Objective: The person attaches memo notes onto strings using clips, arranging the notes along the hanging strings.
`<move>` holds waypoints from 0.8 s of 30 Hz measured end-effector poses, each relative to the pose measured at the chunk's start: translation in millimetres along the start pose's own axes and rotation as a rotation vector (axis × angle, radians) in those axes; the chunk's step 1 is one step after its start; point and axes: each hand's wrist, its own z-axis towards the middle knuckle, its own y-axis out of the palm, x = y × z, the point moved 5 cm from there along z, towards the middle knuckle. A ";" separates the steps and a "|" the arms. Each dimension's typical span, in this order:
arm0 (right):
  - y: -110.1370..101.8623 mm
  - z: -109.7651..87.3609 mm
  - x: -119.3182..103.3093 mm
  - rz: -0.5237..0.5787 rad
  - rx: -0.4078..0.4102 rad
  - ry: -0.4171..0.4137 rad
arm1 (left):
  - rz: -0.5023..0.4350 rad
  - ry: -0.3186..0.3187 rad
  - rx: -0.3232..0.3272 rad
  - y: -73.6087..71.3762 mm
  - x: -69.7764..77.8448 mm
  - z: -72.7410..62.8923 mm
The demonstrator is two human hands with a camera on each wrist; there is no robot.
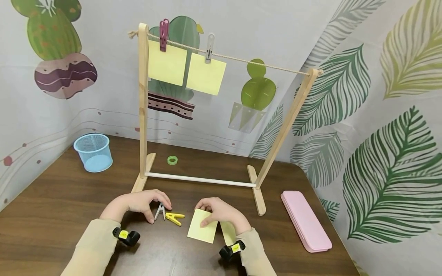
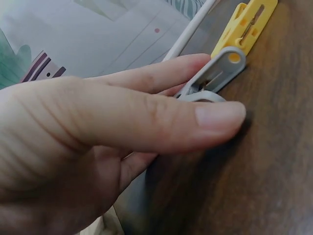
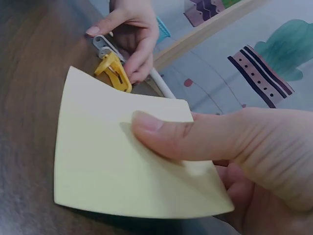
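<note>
My right hand (image 1: 221,212) pinches a yellow sticky note (image 1: 203,228), thumb flat on its face and fingers behind. In the right wrist view that note (image 3: 112,152) looks slightly bowed. Another yellow note (image 1: 228,233) lies on the table, partly hidden under my right wrist. My left hand (image 1: 145,203) arches over a grey clothespin (image 1: 160,211), with thumb and fingertips on either side of it. The left wrist view shows the thumb overlapping the grey clothespin (image 2: 215,73). A yellow clothespin (image 1: 174,218) lies just right of it.
Behind my hands stands a wooden frame (image 1: 143,103) with a rope (image 1: 262,66). Two yellow notes (image 1: 206,74) hang there from a purple clothespin (image 1: 164,35) and a clear one (image 1: 209,48). Around it are a blue mesh basket (image 1: 94,153), green tape roll (image 1: 172,160) and pink case (image 1: 306,221).
</note>
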 end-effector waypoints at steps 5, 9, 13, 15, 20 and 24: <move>-2.0 0.7 2.2 0.025 0.019 -0.005 | -0.001 -0.001 0.002 0.2 1.7 1.0; -2.2 1.0 2.3 0.026 0.026 -0.002 | -0.005 -0.023 -0.001 0.6 3.5 1.5; -2.7 0.0 3.0 0.039 0.020 0.010 | -0.011 -0.026 0.004 0.7 4.6 2.3; -2.3 -0.4 4.3 0.059 0.004 0.013 | -0.008 -0.016 0.009 0.6 4.4 2.8; -2.0 -0.7 6.0 0.108 -0.023 -0.006 | 0.000 -0.001 0.036 -0.1 3.0 3.8; -2.6 -1.0 5.8 0.127 -0.020 -0.009 | -0.039 -0.014 0.054 -0.5 2.3 4.7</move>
